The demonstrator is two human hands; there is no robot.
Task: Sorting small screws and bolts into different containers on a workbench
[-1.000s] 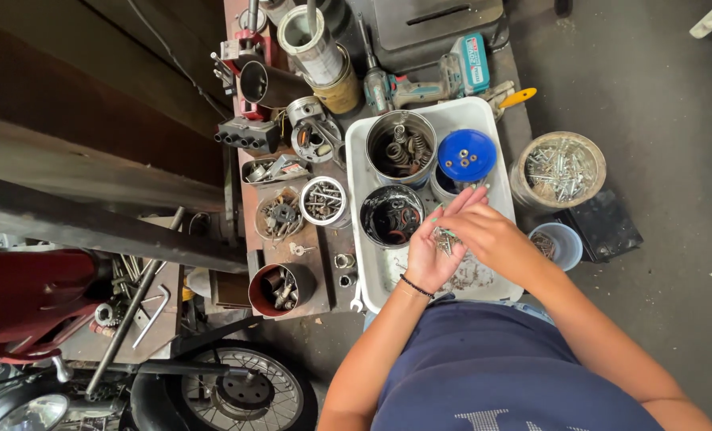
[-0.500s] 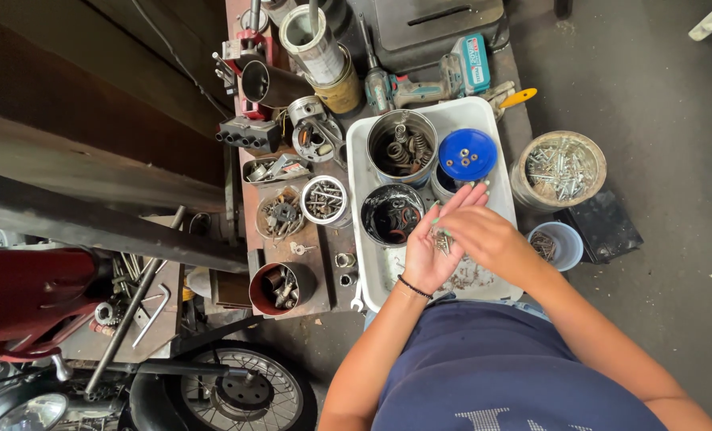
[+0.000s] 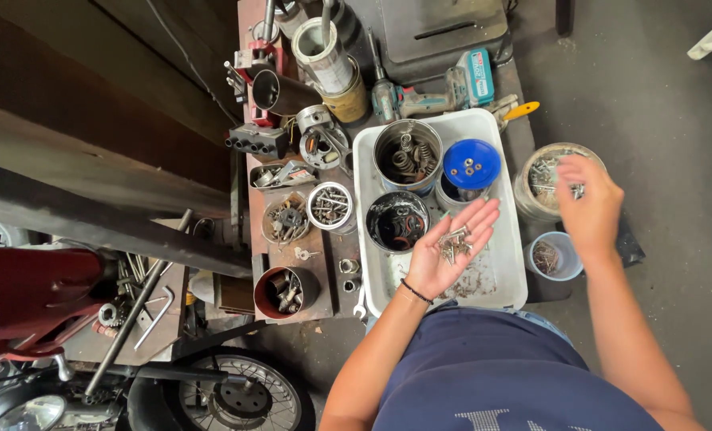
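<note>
Because the small grey metal screws (image 3: 454,242) lie loose on the open, cupped left hand (image 3: 445,255) over the white plastic tray (image 3: 506,263), they look light, hard and ready to roll, best pinched singly by the shank; the right hand (image 3: 589,206) pinches a few above the clear round tub of fasteners (image 3: 535,182)

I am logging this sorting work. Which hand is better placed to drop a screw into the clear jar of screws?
Probably the right hand: it hovers over the clear jar, fingers pinching something small. The left hand lies palm up over the white tray, cupping loose screws.
</note>
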